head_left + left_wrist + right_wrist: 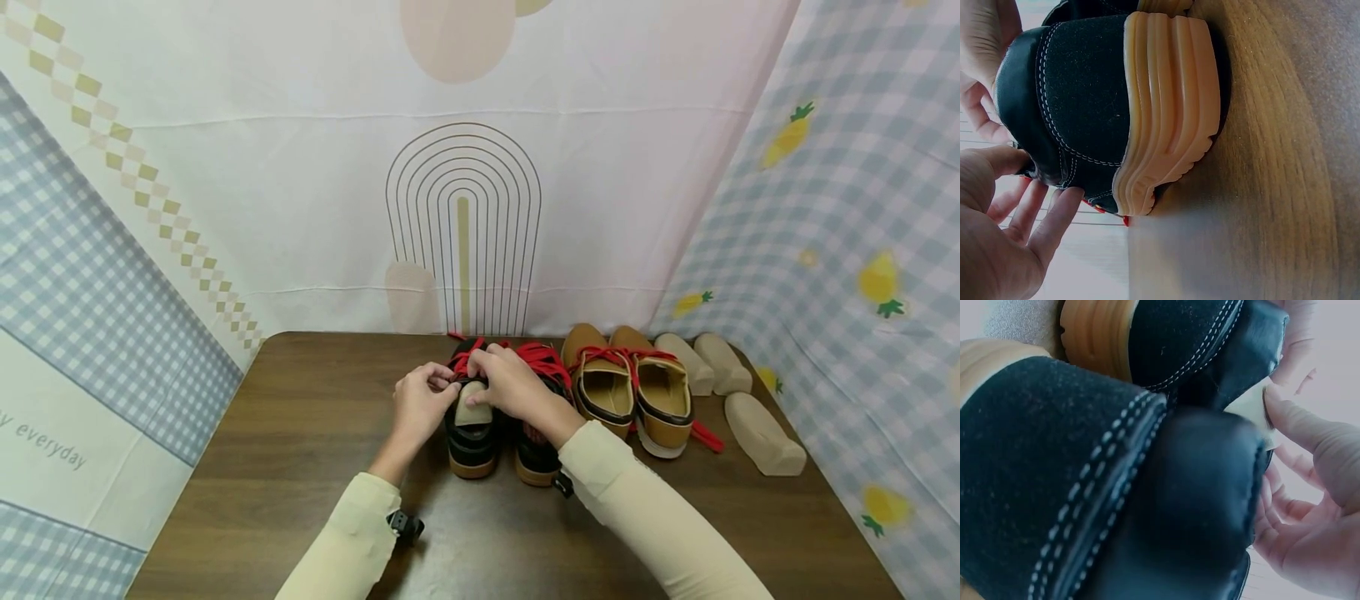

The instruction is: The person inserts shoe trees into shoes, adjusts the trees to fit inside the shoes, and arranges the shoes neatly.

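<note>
A black shoe (pixel 472 454) with red laces and a tan sole stands on the table, a beige shoe insert (pixel 471 408) tilted in its opening. My left hand (pixel 422 398) pinches the left side of the shoe's collar, thumb at the inner edge and fingers outside, as the left wrist view shows. From the right, my right hand (pixel 510 383) holds the insert, its thumb pressed on the beige surface and its other fingers curled near the tongue. The insert's front end is hidden inside the shoe. A second black shoe (pixel 536 467) stands under my right wrist.
Right of the black pair stand two tan shoes (pixel 663 437) with red laces. Several loose beige inserts (pixel 763 437) lie at the table's right side. The wooden table (pixel 300 467) meets a patterned cloth (pixel 322 208) behind, with checked cloths at both sides.
</note>
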The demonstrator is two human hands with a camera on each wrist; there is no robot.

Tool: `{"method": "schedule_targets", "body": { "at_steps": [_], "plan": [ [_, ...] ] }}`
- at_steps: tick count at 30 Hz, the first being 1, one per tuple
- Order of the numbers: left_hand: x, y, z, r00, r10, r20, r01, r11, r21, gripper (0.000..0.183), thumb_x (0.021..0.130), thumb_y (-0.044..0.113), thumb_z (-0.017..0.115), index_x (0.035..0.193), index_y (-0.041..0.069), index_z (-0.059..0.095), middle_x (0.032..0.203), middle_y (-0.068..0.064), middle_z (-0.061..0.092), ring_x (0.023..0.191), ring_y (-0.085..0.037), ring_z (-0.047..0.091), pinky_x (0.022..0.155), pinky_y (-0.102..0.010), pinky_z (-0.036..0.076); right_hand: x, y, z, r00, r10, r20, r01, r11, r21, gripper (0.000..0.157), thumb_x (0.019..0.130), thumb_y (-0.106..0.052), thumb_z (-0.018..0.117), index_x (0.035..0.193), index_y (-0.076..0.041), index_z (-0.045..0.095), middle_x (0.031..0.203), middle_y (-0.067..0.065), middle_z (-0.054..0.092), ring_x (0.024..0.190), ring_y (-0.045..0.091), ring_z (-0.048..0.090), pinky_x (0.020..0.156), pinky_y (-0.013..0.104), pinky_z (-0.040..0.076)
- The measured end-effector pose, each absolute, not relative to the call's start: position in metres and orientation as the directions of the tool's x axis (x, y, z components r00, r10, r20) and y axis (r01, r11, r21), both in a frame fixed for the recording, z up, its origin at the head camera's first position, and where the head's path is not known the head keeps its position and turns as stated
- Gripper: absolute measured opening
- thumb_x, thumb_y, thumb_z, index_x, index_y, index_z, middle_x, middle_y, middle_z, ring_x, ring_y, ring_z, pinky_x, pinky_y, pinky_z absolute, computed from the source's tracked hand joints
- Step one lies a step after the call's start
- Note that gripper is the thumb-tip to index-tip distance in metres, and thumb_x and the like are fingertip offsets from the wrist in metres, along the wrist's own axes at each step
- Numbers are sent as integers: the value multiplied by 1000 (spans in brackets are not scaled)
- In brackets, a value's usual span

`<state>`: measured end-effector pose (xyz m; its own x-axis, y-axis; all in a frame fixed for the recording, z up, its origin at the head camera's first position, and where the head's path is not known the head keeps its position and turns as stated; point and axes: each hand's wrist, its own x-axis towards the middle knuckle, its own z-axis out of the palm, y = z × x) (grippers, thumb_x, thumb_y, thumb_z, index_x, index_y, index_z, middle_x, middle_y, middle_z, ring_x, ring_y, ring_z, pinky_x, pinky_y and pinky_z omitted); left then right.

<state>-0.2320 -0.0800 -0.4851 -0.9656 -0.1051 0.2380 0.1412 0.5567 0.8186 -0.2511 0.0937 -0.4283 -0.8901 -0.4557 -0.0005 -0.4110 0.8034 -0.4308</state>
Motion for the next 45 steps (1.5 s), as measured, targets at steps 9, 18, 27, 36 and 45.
{"method": "schedule_targets", "body": {
  "at_steps": [9,18,27,36,45],
  "plan": [
    [-231,-80,-482,-964,-105,243,146,557,818,10,83,16,83,89,13,77,77,0,74,73,-15,70,77,-41,52,-254,93,-430,-865,-500,48,-470,772,-428,36,78,-25,90,96,-14,61,92,3,55,81,18,50,72,35,45],
    [-231,-80,-483,-966,-101,236,142,556,819,9,84,16,83,90,13,77,78,0,74,73,-15,70,77,-40,53,-256,93,-431,-870,-491,45,-457,770,-445,33,79,-24,90,94,-16,61,92,1,56,83,16,52,73,33,46],
    [-231,-80,-484,-967,-101,233,139,557,819,9,84,17,83,90,13,77,78,0,74,74,-15,71,76,-39,53,-256,90,-430,-871,-491,16,-456,796,-398,34,80,-26,89,94,-16,59,93,1,55,82,17,52,72,33,46],
    [-233,-80,-486,-965,-96,242,148,562,813,9,84,17,83,89,14,77,78,1,74,73,-14,70,76,-40,53,-255,87,-438,-883,-466,52,-461,840,-286,43,79,-33,90,96,-17,54,92,0,54,78,17,52,66,32,45],
    [-232,-81,-485,-967,-94,238,146,560,816,9,84,18,83,90,14,77,79,1,75,74,-14,71,77,-40,53,-253,84,-443,-890,-448,89,-457,872,-178,47,79,-38,89,96,-17,51,92,1,52,80,20,52,59,33,45]
  ]
}}
